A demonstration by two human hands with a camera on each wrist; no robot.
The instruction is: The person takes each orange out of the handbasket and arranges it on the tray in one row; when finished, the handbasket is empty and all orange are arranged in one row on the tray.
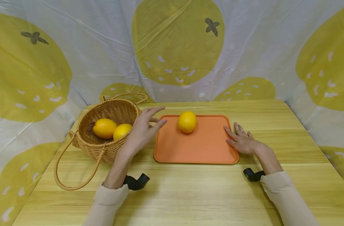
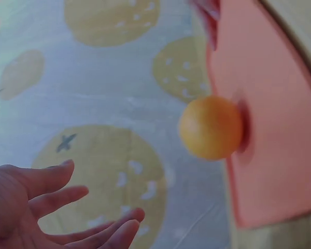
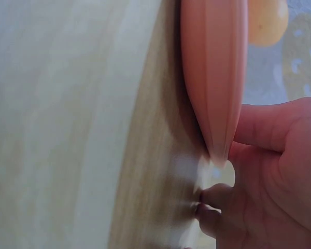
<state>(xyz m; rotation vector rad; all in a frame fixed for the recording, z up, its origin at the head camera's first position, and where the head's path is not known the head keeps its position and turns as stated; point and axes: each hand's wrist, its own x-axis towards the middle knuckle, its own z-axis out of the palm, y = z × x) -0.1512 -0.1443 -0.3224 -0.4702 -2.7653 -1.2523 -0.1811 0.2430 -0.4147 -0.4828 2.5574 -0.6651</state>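
Observation:
My left hand (image 1: 144,129) hovers between the wicker basket (image 1: 88,145) and the orange tray (image 1: 195,150). Its fingers are spread and hold nothing. A round yellow-orange fruit (image 1: 187,121), like an orange, sits near the tray's far edge, right of the left fingertips; the left wrist view also shows this fruit (image 2: 211,128) apart from the fingers. At the tray's right side, my right hand (image 1: 243,141) rests with thumb and forefinger over the rim, the other fingers extended beside it. Close up, the right hand (image 3: 269,171) touches the tray's corner.
Inside the basket lie an oblong orange-yellow fruit (image 1: 105,128) and a yellow fruit (image 1: 122,131), partly hidden by the rim. One basket handle (image 1: 56,171) hangs toward the front, the other stands at the back. A fruit-print cloth (image 1: 177,91) hangs behind the wooden table (image 1: 200,194).

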